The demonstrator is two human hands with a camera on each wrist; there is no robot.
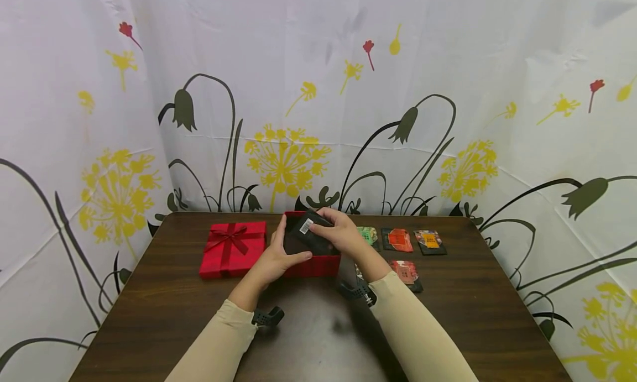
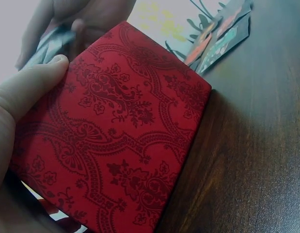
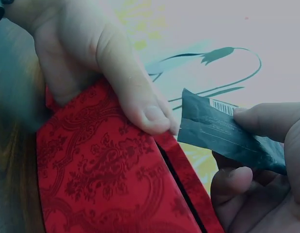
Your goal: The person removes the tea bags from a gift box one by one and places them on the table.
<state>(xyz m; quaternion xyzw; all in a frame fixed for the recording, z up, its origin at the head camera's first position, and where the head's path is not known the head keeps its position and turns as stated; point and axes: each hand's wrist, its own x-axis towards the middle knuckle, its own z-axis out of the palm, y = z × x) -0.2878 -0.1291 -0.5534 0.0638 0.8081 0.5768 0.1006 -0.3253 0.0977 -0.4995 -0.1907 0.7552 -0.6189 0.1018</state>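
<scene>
A red patterned box (image 1: pixel 313 267) stands near the back edge of the table with its top uncovered. My left hand (image 1: pixel 275 260) grips its left side, the thumb over the near wall in the left wrist view. Above the box opening, my right hand (image 1: pixel 344 234) pinches a black packet (image 3: pixel 222 128) with a white barcode label, tilted. In the right wrist view the thumb presses on the packet beside the barcode and the fingers lie beneath it. The inside of the box looks dark; what lies in it I cannot tell.
Left of the box lies a red lid (image 1: pixel 211 263) with a ribbon bow (image 1: pixel 233 236). To the right are several packets, among them a green one (image 1: pixel 367 235), a red-orange one (image 1: pixel 398 240), an orange-labelled one (image 1: pixel 430 241) and a reddish one (image 1: pixel 405 272). A floral curtain (image 1: pixel 298 50) hangs behind.
</scene>
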